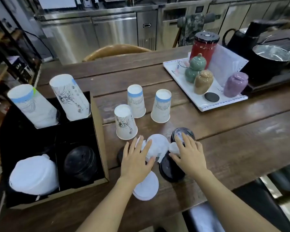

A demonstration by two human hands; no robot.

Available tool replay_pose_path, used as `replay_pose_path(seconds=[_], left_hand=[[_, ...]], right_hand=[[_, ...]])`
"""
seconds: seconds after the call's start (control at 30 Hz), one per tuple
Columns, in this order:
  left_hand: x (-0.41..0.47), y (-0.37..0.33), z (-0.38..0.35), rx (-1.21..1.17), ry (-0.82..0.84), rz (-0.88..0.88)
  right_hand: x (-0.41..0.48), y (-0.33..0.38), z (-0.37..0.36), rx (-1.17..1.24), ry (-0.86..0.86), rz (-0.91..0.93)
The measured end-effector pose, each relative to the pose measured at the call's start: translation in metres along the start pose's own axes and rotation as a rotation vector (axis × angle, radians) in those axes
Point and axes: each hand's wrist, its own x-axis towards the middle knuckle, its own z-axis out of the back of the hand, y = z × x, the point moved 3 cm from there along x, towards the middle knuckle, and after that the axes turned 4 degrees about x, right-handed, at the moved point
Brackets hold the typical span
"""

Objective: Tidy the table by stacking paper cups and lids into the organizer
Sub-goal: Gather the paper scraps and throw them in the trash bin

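Left hand (137, 158): resting flat, fingers spread, on white lid (157, 146); no closed grip.
Right hand (189, 154): lying open over black lids (172, 169); grip unclear.
Organizer (99, 131): sitting left on tabletop (224, 139), lid stacks inside.
Advice: gathering lids by colour, aligning rims before lifting.

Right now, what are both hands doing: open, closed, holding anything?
Left hand: open, fingers spread flat on the white lids, gripping nothing.
Right hand: open, fingers resting on lids, nothing grasped.

the organizer (100, 131) sits on the left of the table (224, 131). three cups (136, 103) stand to its right, with lids (157, 144) in front of them.
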Motion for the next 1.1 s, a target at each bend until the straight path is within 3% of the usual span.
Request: replay_pose_path(seconds=[0.17,0.23,0.33,0.43,0.57,0.67,0.77,0.9,1.1], left_hand=[[0.002,-0.001,-0.006,-0.066,-0.005,0.018],[0.002,-0.002,-0.006,-0.097,-0.012,0.009],[0.003,-0.001,-0.008,-0.082,0.004,-0.006],[0.005,0.002,-0.014,-0.058,-0.036,-0.007],[0.010,0.004,-0.012,-0.051,-0.102,0.016],[0.013,0.010,-0.003,-0.276,-0.274,0.131],[0.014,0.019,0.009,-0.449,-0.378,0.293],[0.009,0.028,0.024,-0.514,-0.468,0.344],[-0.005,0.038,0.030,-0.740,-0.404,0.435]], right_hand=[[0.006,-0.002,-0.007,0.025,-0.025,-0.013],[0.009,-0.001,0.001,0.221,-0.056,-0.009],[0.018,-0.006,0.013,0.573,-0.081,-0.155],[0.023,-0.001,0.028,0.683,-0.180,-0.115],[0.033,0.000,0.025,0.703,-0.060,-0.206],[0.036,0.005,0.027,0.731,0.023,-0.235],[0.043,0.018,0.030,0.650,0.052,-0.161],[0.061,0.037,0.019,0.492,0.176,-0.077],[0.084,0.070,-0.007,0.408,0.335,0.172]])
